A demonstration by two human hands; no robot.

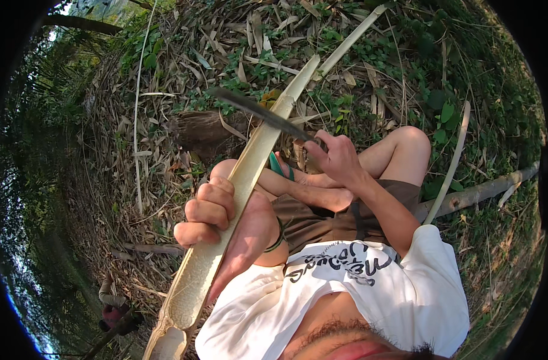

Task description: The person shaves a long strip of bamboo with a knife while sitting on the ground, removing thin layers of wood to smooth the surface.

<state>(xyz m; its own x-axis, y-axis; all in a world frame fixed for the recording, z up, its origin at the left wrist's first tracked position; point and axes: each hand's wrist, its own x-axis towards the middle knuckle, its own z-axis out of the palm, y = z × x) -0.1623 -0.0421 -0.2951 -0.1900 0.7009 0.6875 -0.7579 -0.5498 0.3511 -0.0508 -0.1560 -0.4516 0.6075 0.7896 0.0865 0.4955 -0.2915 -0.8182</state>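
Your left hand (207,215) has its fingers closed around the split bamboo half (244,180). Your right hand (337,157) grips a dark machete (259,111), its blade lying across the bamboo's upper part.

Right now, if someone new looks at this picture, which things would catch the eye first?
First, the long split bamboo piece running through the middle, its pale hollow side up, gripped by the left hand at lower centre. Next, the dark blade held by the right hand, lying across the bamboo near its upper part. Around them, dry leaves cover the ground.
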